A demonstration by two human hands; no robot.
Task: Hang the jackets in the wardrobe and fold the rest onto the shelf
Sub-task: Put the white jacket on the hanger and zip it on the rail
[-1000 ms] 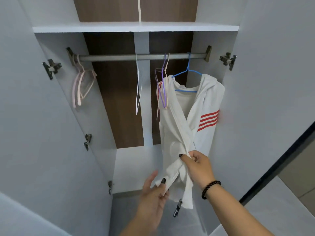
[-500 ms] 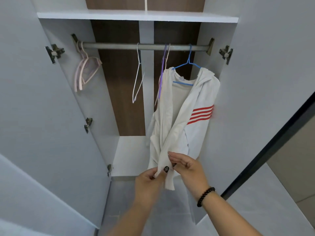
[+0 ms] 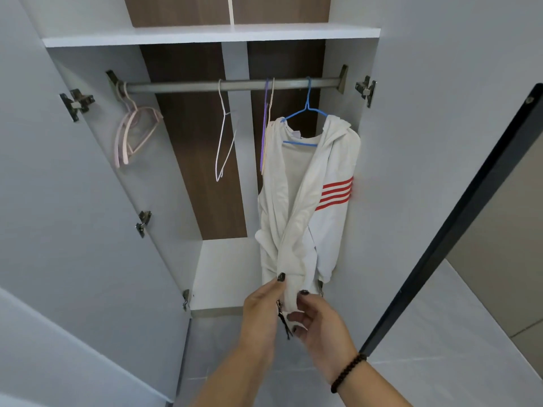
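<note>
Below five or so hangers (image 3: 226, 133), two hands' fingers (image 3: 280, 277) pinch one jacket (image 3: 302, 218) hem.

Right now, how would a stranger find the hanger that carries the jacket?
Look at the metal rail under the white shelf. Go to its right end: the blue hanger hangs there. It alone is blue and holds the white jacket.

Matt cloth jacket (image 3: 305, 201), metal rail (image 3: 182, 86)
</note>
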